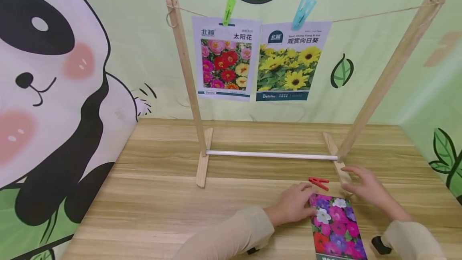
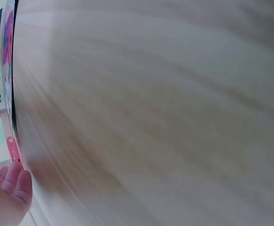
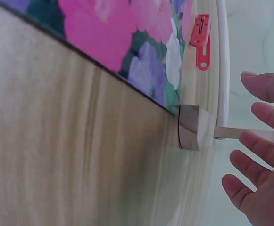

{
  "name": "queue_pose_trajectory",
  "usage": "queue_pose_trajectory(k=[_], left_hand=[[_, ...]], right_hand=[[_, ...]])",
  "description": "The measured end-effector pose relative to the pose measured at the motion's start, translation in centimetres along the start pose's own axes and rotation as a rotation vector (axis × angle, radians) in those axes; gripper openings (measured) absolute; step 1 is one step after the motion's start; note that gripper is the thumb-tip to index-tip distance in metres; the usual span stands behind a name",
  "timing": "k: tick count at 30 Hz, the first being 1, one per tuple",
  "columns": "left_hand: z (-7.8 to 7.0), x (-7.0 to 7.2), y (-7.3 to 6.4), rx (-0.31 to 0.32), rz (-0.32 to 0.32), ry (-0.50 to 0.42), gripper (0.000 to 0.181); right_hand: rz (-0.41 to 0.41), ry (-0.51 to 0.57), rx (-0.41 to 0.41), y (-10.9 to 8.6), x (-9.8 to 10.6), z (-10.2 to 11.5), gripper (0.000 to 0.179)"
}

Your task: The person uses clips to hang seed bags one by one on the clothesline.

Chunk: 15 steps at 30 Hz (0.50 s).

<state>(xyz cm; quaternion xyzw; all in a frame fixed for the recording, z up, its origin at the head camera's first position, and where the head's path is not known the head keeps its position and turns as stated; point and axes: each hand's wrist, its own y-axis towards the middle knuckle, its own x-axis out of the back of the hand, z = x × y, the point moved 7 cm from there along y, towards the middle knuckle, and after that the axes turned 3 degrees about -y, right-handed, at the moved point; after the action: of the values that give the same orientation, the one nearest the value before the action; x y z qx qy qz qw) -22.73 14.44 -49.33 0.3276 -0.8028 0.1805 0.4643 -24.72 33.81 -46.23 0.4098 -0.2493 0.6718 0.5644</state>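
Observation:
A seed packet [image 1: 337, 226] printed with pink, purple, red and white flowers lies on the table. At its upper left edge is my left hand [image 1: 294, 204], fingers loosely bent; whether they touch the packet I cannot tell. My right hand [image 1: 368, 187] hovers by the packet's upper right corner, over the rack's right foot, its fingers spread in the right wrist view and holding nothing. Just beyond the packet lies a red clothespin [image 1: 319, 183], also visible as a red clothespin [image 3: 202, 42] in the right wrist view.
A wooden rack with a left post [image 1: 187, 75], right post [image 1: 391, 75] and white crossbar [image 1: 270, 155] stands behind. From its twine [image 1: 375, 14] hang a red-and-pink flower packet [image 1: 226, 59] under a green clothespin [image 1: 229, 8] and a sunflower packet [image 1: 290, 63] under a blue clothespin [image 1: 303, 10].

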Motion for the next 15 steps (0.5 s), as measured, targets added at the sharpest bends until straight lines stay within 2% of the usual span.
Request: queue_pose_trajectory(k=[8,15], left_hand=[[0.6,0.1,0.3,0.065,-0.044,-0.053,0.056],[0.9,0.1,0.5,0.146,-0.043,-0.105,0.057]], right_hand=[[-0.016,-0.062,0.036,0.4,-0.7,0.2,0.046],[0.013,-0.094,0.022,0.5,-1.5,0.3,0.049]])
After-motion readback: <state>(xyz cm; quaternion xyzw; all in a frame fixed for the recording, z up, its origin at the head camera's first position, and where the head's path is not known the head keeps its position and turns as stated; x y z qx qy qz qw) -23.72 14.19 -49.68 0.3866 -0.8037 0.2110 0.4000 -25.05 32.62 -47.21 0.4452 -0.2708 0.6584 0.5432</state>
